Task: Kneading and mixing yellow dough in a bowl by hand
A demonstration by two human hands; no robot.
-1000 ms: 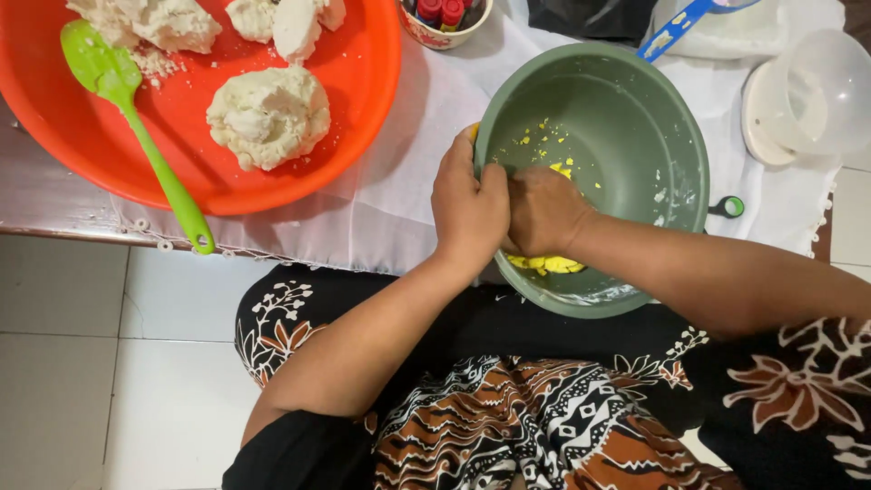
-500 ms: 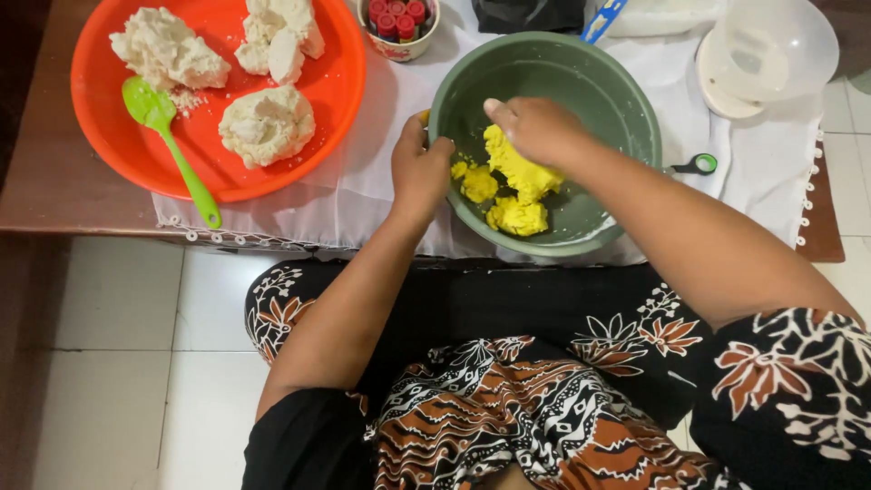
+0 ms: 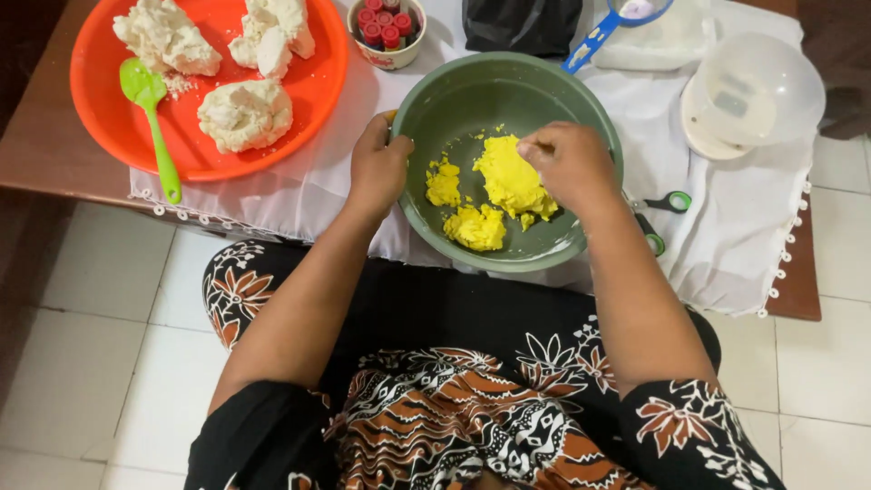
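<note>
Yellow dough (image 3: 510, 177) in the green bowl (image 3: 472, 100) is only partway kneaded — crumbly chunks left — right hand (image 3: 572, 163) curled pinching it, left hand (image 3: 379, 168) gripping the rim.

Hands: I see 2, left hand (image 3: 376, 168) & right hand (image 3: 567, 163)
Green bowl (image 3: 435, 95): 1
Yellow dough lumps (image 3: 508, 177): approx. 3
Orange tray (image 3: 327, 54): 1
White dough lumps (image 3: 245, 113): 3
Green spatula (image 3: 150, 113): 1
Cup w/ red-capped bottles (image 3: 386, 27): 1

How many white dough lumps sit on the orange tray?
3. One at the tray's upper left, one at its upper right, and one lower down in the middle, beside the green spatula.
</note>
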